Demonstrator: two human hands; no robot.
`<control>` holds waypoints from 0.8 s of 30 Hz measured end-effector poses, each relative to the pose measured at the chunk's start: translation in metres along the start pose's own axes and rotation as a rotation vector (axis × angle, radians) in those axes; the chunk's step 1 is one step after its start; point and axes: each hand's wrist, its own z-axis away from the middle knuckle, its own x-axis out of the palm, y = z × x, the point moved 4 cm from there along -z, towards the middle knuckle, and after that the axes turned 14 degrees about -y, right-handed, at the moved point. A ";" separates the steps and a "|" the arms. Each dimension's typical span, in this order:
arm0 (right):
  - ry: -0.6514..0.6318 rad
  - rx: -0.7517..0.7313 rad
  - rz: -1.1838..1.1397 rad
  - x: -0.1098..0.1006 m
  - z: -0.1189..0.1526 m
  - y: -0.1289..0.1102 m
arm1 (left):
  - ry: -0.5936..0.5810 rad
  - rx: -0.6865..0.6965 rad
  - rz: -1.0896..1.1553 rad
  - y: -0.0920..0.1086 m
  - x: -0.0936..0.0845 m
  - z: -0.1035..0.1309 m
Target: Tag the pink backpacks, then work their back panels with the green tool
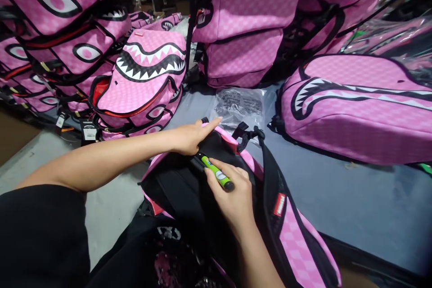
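Observation:
A pink and black backpack [184, 184] lies back side up in front of me, against my body and the table edge. My right hand [232, 189] is closed around a green marker [218, 172] with a black end. The marker's tip points up and left, at the black fabric near my left hand; whether it touches is hard to see. At the bag's upper edge, my left hand [189, 138] grips the fabric, one finger stretched out and the others curled under, partly hidden. A black shoulder strap [270, 166] with a red label runs down the bag's right side.
Stacks of pink backpacks [243, 13] stand at the back and left. One shark-mouth backpack [151, 63] stands partly unzipped, with hang tags [89, 131] near it. Another pink bag [357, 117] lies at right. A clear plastic bag [239, 103] rests on the grey table [347, 207].

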 end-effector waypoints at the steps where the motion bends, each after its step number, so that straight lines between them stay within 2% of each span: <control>1: -0.005 0.007 -0.010 0.002 -0.002 0.002 | -0.008 -0.001 0.007 0.000 0.000 -0.002; 6: -0.038 0.003 -0.045 0.010 -0.013 0.004 | -0.021 -0.021 0.014 -0.004 0.001 -0.011; 12: -0.001 0.061 -0.036 0.009 -0.016 0.010 | -0.055 -0.002 0.037 -0.008 0.002 -0.023; 16: -0.053 0.081 -0.065 0.008 -0.019 0.014 | -0.083 -0.021 0.042 -0.008 -0.001 -0.030; 20: -0.053 0.146 -0.029 0.005 -0.021 0.018 | -0.112 -0.043 0.042 -0.009 -0.002 -0.035; 24: -0.100 0.153 -0.060 0.006 -0.022 0.019 | -0.092 -0.017 0.054 -0.009 -0.002 -0.036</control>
